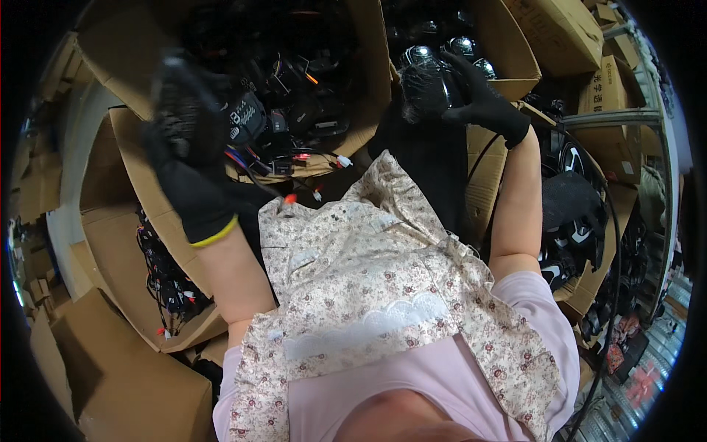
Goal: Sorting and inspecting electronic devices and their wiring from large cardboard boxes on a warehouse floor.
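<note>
My left hand (184, 140), in a black glove with a yellow cuff edge, is raised at the left side of an open carton. Motion smears its fingers and a dark shape by them, so its grip is unclear. My right hand (482, 107), also black-gloved, has thumb and fingers curved around a glossy dark part (427, 92) with a shiny top. The part is at the near edge of a second carton (515, 62), where several similar shiny rounded pieces (462, 46) lie. Below my left hand's carton, wires with red and white connectors (302, 157) hang over the edge.
The carton (379, 96) before me holds dark electronic units (247, 121) and cables. Another carton (110, 250) at left holds bundled wires (169, 272). At right are black-and-white parts (571, 243), a long black cable (617, 272) and a metal rack (618, 118) with boxes.
</note>
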The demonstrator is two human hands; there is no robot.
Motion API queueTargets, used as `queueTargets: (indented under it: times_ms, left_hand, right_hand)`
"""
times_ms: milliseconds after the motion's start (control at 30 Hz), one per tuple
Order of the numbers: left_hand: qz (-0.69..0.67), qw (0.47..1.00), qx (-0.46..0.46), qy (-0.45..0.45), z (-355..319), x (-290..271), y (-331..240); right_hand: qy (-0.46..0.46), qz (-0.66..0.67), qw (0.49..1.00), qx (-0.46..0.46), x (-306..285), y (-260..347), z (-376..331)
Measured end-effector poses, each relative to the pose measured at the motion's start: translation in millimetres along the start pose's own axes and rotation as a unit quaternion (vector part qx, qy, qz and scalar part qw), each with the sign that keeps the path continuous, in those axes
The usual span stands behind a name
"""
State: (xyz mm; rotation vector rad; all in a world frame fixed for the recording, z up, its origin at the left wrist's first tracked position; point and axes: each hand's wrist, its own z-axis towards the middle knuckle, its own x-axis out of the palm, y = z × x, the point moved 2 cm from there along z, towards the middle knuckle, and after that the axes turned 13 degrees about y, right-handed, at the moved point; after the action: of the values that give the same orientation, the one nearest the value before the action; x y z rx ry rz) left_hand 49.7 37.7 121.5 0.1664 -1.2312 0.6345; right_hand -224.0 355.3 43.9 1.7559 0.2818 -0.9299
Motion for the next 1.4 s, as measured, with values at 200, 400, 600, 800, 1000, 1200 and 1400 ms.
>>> queueTargets:
  times_ms: [200, 400, 600, 800, 1000, 1200, 1400]
  left_hand:
    - [0.103, 0.968, -0.126, -0.193, -49.6, -54.8, 86.0]
    - [-0.210, 0.953, -0.176, -0.133, -41.5, -76.9, 168.5]
    - [-0.165, 0.962, -0.176, -0.124, -29.2, -98.1, 212.6]
    - [-0.158, 0.962, -0.154, -0.160, -31.5, -106.5, 211.6]
    - [-0.170, 0.955, -0.166, -0.177, -33.9, -116.3, 202.5]
    - [-0.063, 0.973, -0.162, -0.151, -35.0, -93.9, 178.1]
    - [0.034, 0.977, -0.155, -0.145, -48.0, -99.7, 163.6]
  right_hand:
    - [0.163, 0.193, 0.967, 0.018, -9.9, 5.4, 1.8]
    - [0.177, 0.091, 0.979, -0.048, -7.2, -8.1, 17.9]
    - [0.092, 0.117, 0.987, -0.061, 4.6, -20.7, 13.2]
    - [0.012, 0.079, 0.995, -0.060, 2.9, -13.9, 11.3]
    - [-0.098, 0.155, 0.981, -0.062, -6.2, -21.3, 8.2]
    - [-0.190, 0.150, 0.968, -0.063, -17.8, 19.8, -26.1]
    - [-0.206, 0.174, 0.959, -0.083, 8.3, 35.9, -29.9]
